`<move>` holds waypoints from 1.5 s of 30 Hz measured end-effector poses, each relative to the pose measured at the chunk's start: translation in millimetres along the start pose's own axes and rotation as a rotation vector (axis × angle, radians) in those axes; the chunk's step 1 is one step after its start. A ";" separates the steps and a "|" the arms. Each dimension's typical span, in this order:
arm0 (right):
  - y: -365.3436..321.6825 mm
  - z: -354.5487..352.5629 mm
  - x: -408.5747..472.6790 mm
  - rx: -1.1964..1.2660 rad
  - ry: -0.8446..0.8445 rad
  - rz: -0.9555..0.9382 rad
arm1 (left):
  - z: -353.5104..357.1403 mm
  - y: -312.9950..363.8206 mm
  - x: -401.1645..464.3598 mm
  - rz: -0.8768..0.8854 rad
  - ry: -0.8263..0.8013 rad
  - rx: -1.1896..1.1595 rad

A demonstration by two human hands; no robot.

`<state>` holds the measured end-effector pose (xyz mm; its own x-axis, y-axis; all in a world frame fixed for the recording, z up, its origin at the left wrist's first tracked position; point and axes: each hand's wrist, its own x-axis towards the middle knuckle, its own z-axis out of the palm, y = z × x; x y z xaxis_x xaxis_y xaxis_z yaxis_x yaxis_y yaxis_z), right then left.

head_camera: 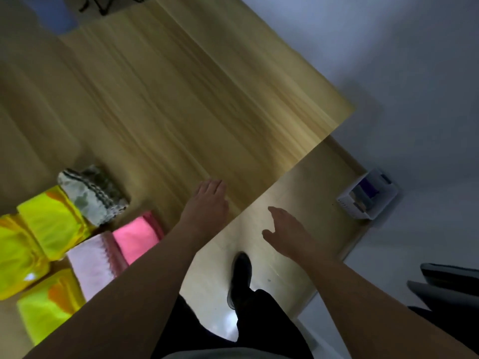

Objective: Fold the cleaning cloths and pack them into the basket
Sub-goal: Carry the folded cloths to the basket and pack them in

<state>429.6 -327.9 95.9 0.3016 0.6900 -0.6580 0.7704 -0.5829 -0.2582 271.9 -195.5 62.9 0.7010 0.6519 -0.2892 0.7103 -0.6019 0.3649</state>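
Note:
Folded cloths lie in stacks at the left of the wooden table (181, 104): yellow ones (51, 224), a grey patterned stack (93, 195), a bright pink one (134, 237) and a pale pink one (90, 263). My left hand (210, 200) lies flat over the table near its front edge, fingers straight, holding nothing. My right hand (287, 234) hangs beyond the table edge above the floor, fingers loosely spread and empty. A white basket (368, 198) holding dark items stands on the floor to the right, against the wall.
My leg and black shoe (239, 278) stand on the floor under the table's edge. A dark object (451, 281) sits at the lower right. The grey wall (388, 60) runs along the table's right side.

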 end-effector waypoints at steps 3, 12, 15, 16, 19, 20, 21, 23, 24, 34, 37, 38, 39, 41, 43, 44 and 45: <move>-38.7 28.0 -10.7 0.053 -0.006 0.064 | -3.2 -37.8 -24.4 0.054 -0.020 0.023; -171.9 127.5 -53.9 0.198 -0.013 0.090 | -20.9 -158.9 -107.9 0.140 -0.010 -0.071; -197.4 148.7 -62.0 0.287 0.061 0.094 | -29.6 -190.3 -139.7 0.122 0.001 -0.058; -204.2 153.3 -63.9 0.303 0.103 0.091 | -31.4 -199.5 -150.4 0.115 0.003 -0.042; -227.2 166.3 -71.2 0.287 0.181 0.042 | -31.9 -229.5 -185.9 0.066 0.007 0.018; -236.1 171.5 -73.8 0.299 0.184 0.006 | -31.4 -239.5 -198.1 0.037 0.024 0.027; -244.9 177.0 -76.0 0.322 0.192 -0.030 | -31.0 -248.9 -208.7 0.018 0.042 0.041; -262.9 189.3 -81.0 0.390 0.190 -0.067 | -30.1 -263.4 -226.2 -0.006 0.072 0.066; -272.3 196.9 -83.4 0.422 0.193 -0.078 | -30.3 -270.0 -232.8 -0.009 0.082 0.081; -371.9 260.7 -99.5 0.245 0.374 -0.221 | -30.5 -337.0 -240.2 -0.173 0.026 0.072; -389.5 273.3 -87.7 0.188 0.189 0.089 | -24.9 -360.7 -244.3 -0.066 -0.054 0.161; -392.4 276.5 -84.0 0.184 0.159 0.180 | -24.5 -367.0 -244.8 -0.025 -0.058 0.202; -394.9 280.1 -80.8 0.195 0.145 0.246 | -25.3 -371.6 -245.2 0.006 -0.057 0.236; -397.1 284.8 -76.4 0.214 0.148 0.312 | -27.7 -375.7 -245.5 0.060 -0.022 0.291; -398.4 288.6 -72.6 0.183 0.135 0.339 | -29.4 -378.5 -245.3 0.102 0.022 0.374; -398.9 290.3 -70.9 0.170 0.117 0.351 | -29.3 -380.8 -244.9 0.123 0.052 0.416; -398.4 290.5 -69.4 0.164 0.096 0.359 | -28.3 -383.7 -244.3 0.147 0.082 0.440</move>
<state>-61.4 -268.1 39.0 0.5921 0.4620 -0.6603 0.5085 -0.8498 -0.1385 -173.7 -110.7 18.6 0.8012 0.5691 -0.1849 0.5762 -0.8171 -0.0179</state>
